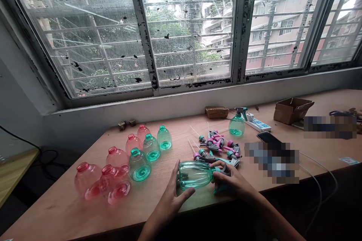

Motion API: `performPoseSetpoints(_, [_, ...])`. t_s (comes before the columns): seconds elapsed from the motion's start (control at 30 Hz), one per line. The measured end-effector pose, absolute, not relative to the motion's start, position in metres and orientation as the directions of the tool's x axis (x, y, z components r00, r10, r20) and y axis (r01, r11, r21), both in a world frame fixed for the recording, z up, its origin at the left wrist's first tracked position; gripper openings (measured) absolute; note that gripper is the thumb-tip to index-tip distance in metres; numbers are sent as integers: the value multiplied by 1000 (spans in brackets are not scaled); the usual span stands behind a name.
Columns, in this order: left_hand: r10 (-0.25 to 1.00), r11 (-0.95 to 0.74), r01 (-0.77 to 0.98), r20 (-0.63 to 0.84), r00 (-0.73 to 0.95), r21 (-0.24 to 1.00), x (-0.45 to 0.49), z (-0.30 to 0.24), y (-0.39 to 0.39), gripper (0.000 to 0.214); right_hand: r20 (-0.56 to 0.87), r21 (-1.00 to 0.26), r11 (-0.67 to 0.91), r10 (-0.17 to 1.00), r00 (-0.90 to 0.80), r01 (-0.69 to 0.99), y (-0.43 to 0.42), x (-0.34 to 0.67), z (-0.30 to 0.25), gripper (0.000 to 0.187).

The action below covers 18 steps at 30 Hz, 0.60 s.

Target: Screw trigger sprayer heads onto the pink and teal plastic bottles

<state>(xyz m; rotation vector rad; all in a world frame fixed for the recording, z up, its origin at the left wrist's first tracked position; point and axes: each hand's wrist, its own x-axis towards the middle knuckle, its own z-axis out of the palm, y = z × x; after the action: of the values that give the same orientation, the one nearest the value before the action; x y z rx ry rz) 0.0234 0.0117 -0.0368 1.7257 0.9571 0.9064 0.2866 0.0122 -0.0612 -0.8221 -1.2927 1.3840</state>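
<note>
A clear green spray bottle (195,175) lies on its side between my hands, above the front edge of the table. My left hand (173,196) cups its base, thumb below and fingers along the far side. At the neck, my right hand (230,179) is closed around a dark and teal trigger spray head (223,188), partly hidden by the fingers. Just behind, a pile of loose spray heads (216,143) in pink, teal and grey lies with thin tubes sticking out. To the left stand three open green bottles (140,165) and several open red bottles (115,156).
A green bottle with its sprayer fitted (236,125) stands behind the pile, beside a white power strip (257,123). Farther right are a phone (271,140), an open cardboard box (292,111) and white cables (318,184). A brown package (216,112) sits by the window wall.
</note>
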Motion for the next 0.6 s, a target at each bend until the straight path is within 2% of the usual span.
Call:
performPoseSetpoints(0.37, [900,-227,202,126,418,953,24,-37,11,96,175,-966,115,951,-256,-232,15,288,-64,38])
performPoseSetpoints(0.6, [893,-277,214,169,416,937,23,-39,13,93,182,-964,119,948,-263,-239,16,288,-66,36])
